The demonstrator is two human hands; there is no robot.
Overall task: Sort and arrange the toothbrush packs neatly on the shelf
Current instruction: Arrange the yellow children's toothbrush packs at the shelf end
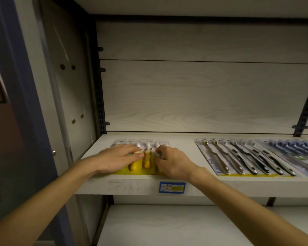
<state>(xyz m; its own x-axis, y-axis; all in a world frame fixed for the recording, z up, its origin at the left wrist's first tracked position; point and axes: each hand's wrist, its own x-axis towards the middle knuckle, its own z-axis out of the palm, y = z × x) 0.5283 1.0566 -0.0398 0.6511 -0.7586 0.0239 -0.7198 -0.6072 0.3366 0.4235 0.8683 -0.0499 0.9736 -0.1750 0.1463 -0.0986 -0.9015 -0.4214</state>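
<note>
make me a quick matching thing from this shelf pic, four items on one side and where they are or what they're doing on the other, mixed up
Things:
1. yellow toothbrush pack
2. black-and-silver toothbrush pack
3. blue price label
4. left hand

Places or states:
A. stuck on the shelf's front edge
B. lies flat on the yellow pack, fingers straight
C. under both hands, at the shelf's left end
D. lies on the shelf to the right of the right hand

Pairs: 1-C, 2-D, 3-A, 4-B
</note>
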